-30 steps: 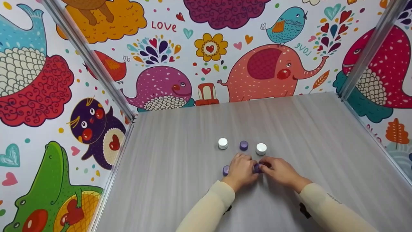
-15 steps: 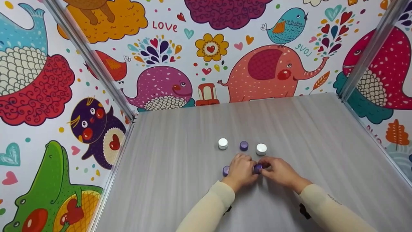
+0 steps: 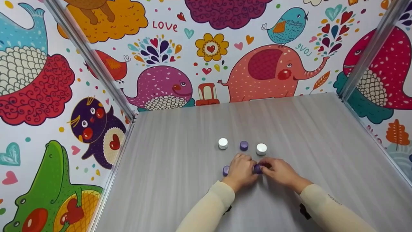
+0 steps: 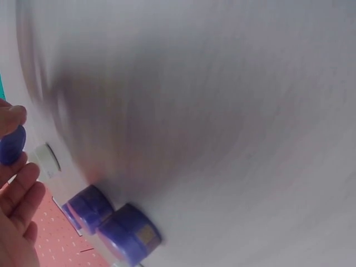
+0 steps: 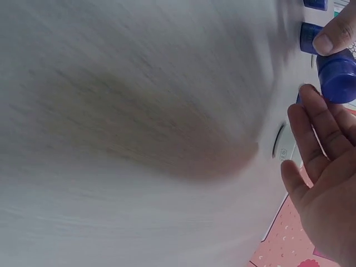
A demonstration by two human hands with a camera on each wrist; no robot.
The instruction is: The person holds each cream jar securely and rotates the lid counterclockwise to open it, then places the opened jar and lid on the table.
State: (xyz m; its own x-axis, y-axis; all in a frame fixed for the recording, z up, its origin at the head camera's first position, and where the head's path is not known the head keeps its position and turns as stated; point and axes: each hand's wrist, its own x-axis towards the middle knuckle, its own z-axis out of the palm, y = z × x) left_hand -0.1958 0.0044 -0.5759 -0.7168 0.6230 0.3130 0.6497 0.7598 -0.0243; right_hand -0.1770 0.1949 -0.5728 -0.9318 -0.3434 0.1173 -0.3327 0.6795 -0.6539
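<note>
A small purple jar (image 3: 257,169) is held between both hands just above the table. My left hand (image 3: 242,170) grips one side of it; in the right wrist view a thumb (image 5: 335,36) presses the jar (image 5: 337,80) from above. With thumb and fingers my right hand (image 3: 281,171) pinches its other side. In the left wrist view only part of the blue-purple rim (image 4: 12,146) shows between a thumb and fingertips. Another purple jar (image 3: 226,170) stands partly hidden beside my left hand. A third purple jar (image 3: 244,145) stands ahead.
White jars stand ahead of the hands, one on the left (image 3: 223,143) and one on the right (image 3: 261,149), with a purple jar between them. The grey wood-grain table (image 3: 167,167) ends at printed walls with metal corner strips (image 3: 111,87).
The right thumb and fingers loosen and turn slightly around the purple jar, then close on it again. The left hand keeps its hold, and the standing jars stay put.
</note>
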